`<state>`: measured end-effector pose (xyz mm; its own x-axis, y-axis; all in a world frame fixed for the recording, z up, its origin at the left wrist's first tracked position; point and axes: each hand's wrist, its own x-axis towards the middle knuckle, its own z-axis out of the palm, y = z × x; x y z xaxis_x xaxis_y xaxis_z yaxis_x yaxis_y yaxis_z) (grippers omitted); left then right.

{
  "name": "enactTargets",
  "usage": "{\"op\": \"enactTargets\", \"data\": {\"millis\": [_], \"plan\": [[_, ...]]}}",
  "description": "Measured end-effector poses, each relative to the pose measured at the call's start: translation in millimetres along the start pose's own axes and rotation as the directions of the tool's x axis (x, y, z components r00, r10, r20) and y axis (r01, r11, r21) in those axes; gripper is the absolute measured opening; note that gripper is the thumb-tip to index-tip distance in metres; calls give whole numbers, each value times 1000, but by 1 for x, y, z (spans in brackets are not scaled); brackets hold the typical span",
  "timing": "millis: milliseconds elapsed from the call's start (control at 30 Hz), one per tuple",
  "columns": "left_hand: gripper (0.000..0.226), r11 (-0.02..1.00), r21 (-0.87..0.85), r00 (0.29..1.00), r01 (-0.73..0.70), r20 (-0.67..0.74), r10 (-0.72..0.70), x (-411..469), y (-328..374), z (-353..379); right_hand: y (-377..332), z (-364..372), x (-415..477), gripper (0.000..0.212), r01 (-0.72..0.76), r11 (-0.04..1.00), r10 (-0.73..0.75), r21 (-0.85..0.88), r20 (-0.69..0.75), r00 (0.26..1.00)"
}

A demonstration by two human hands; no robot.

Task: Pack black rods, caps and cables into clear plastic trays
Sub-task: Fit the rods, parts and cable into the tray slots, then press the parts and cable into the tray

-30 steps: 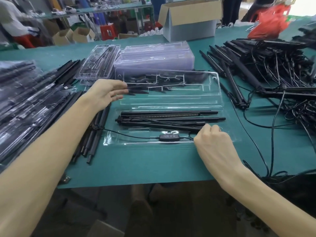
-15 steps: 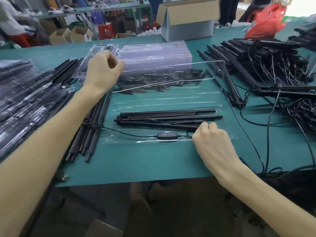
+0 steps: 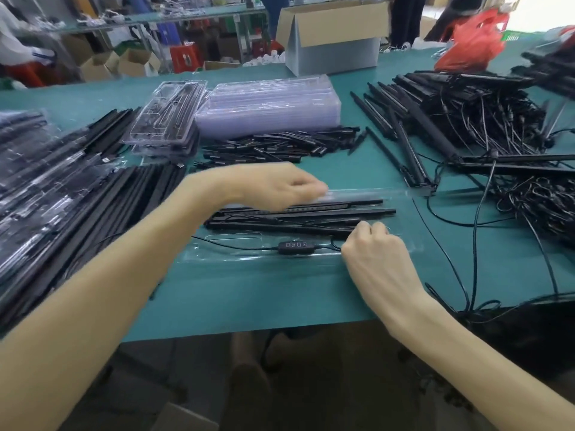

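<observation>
Blurred left hand (image 3: pixel 273 186) rests on the clear tray (image 3: pixel 401 194) over the black rods (image 3: pixel 311 217), its fingers (image 3: pixel 311 185) unclear. Right hand (image 3: pixel 376 259) curls its fingers at the cable (image 3: pixel 249 247), grip hidden.

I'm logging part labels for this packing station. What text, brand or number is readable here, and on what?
None can be read.
Inline controller: four button marks, too small to read.
Cardboard box: no print shows on the sides in view.
</observation>
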<state>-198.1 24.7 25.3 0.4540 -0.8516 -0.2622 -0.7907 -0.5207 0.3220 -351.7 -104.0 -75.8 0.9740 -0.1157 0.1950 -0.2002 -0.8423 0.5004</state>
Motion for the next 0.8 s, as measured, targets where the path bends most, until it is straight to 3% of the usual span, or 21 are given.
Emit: {"op": "enactTargets", "data": {"millis": [100, 167, 333, 500, 600, 700, 800], "plan": [[73, 999, 29, 990, 17, 141, -21, 17, 2, 31, 0, -3, 2, 45, 1, 1000, -1, -12, -4, 1000], [83, 999, 8, 994, 52, 93, -53, 27, 4, 47, 0, -2, 1, 33, 15, 1000, -15, -2, -11, 1000], [60, 998, -55, 997, 33, -63, -36, 42, 0, 67, 4, 7, -2, 31, 29, 1000, -28, 10, -110, 993], [64, 997, -66, 996, 28, -85, -34, 45, -6, 74, 12, 15, -9, 24, -3, 991, 35, 131, -241, 970], [64, 998, -47, 993, 29, -117, -34, 43, -8, 80, 13, 22, -20, 6, -10, 979, 63, 205, -257, 964], [65, 999, 49, 988, 24, -152, -16, 41, -8, 91, 13, 27, -31, 35, -46, 973, 95, 226, -213, 972], [66, 996, 87, 980, 16, -198, 2, 40, -11, 99, 14, 26, -35, 49, -43, 968, 89, 246, -179, 980]]}}
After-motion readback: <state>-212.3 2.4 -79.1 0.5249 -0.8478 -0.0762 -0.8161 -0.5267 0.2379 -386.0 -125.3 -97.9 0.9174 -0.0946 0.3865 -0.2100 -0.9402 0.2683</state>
